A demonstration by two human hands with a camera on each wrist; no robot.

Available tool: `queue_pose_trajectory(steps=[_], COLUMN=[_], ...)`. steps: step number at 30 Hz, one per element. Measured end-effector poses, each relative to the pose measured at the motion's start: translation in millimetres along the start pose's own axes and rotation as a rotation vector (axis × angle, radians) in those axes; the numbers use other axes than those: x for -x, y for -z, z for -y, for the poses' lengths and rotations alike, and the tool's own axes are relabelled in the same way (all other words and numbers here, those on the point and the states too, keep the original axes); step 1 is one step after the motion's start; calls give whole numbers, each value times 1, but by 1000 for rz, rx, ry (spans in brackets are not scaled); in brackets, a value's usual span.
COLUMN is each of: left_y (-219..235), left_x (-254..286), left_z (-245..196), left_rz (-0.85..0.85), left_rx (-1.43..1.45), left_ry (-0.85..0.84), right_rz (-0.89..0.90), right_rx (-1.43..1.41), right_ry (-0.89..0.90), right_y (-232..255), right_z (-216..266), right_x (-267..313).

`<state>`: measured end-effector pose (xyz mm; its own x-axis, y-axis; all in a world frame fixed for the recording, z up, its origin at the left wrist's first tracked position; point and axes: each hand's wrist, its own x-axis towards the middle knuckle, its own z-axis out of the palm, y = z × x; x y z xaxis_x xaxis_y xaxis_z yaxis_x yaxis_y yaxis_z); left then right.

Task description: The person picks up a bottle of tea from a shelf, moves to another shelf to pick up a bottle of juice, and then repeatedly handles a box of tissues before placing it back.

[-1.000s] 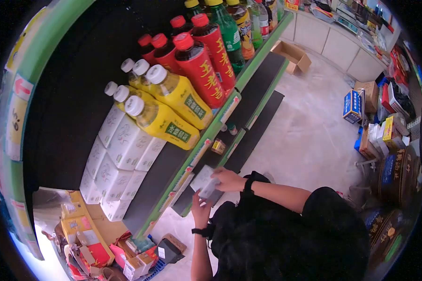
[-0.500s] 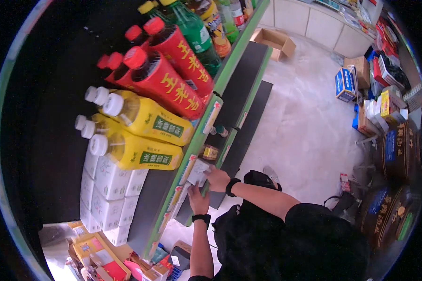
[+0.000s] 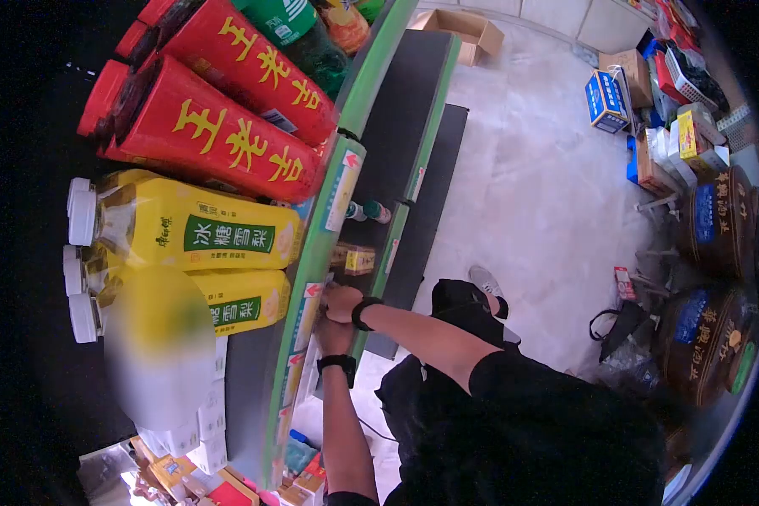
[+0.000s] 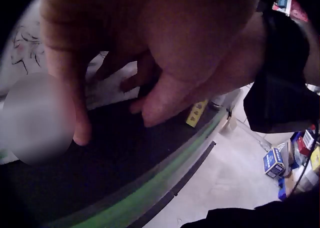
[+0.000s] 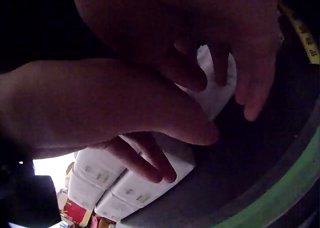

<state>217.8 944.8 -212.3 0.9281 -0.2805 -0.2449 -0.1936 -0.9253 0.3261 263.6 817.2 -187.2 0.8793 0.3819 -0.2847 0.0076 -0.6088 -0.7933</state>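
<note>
Both hands reach under the front edge of the upper shelf, onto the dark lower shelf [image 4: 115,143]. My right hand [image 3: 343,304] has its fingers at a white wrapped pack [image 5: 215,100], with the thumb set apart from the fingers. Crossing close beside it, my left hand [image 3: 333,337] keeps its fingers extended over the white packs [image 5: 135,190] in the right wrist view. In the left wrist view, another white pack [image 4: 25,50] with a thin line drawing lies beside the left fingers. The upper shelf edge partly hides the hands' work in the head view.
Yellow drink bottles [image 3: 202,232] and red bottles [image 3: 244,135] stand on the upper shelf, above a stack of white packs [image 3: 215,422]. A small yellow box [image 3: 360,261] sits on the lower shelf beyond the right hand. Large brown jars [image 3: 708,337] stand across the aisle.
The hands have gone from in front of the shelf edge to underneath it, taking a white pack onto the lower shelf. The head view has moved closer to the bottles.
</note>
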Motion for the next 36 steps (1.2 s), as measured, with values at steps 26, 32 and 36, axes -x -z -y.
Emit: queue_pose_trajectory(steps=[26,32,36], left_y=[-14,-105,14], left_x=[115,306,334], left_z=[-44,5,-84], left_rz=[-46,-34,-49], left_rx=[384,494,684], left_ry=[225,268,599], right_rz=[313,482,184], right_rx=[-129,178,140], right_ry=[302,-175,-231], right_y=[46,126,146], right_z=[-71,-183,-157], right_x=[78,227,263])
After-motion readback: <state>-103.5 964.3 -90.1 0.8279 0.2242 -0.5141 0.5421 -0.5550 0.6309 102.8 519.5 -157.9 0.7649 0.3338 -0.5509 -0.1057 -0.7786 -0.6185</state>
